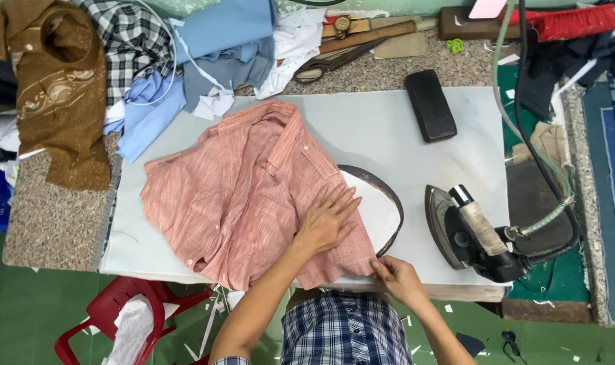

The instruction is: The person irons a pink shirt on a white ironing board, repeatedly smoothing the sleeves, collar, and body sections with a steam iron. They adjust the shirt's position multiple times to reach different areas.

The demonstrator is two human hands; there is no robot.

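Observation:
A salmon-pink striped shirt (pixel 246 192) lies spread on the white ironing pad (pixel 375 128). My left hand (pixel 327 217) lies flat on the shirt's right part, fingers spread, pressing the cloth down. My right hand (pixel 395 277) pinches the shirt's lower right hem at the pad's near edge. A rounded white pressing form with a dark rim (pixel 381 209) sticks out from under the shirt, just right of my left hand.
A steam iron (pixel 473 233) with a hose rests at the pad's right end. A black oblong block (pixel 430 105) lies at the back right. Piled fabrics (pixel 186 61), scissors (pixel 331 64) and a brown garment (pixel 57 94) crowd the back left. A red chair (pixel 125 318) stands below.

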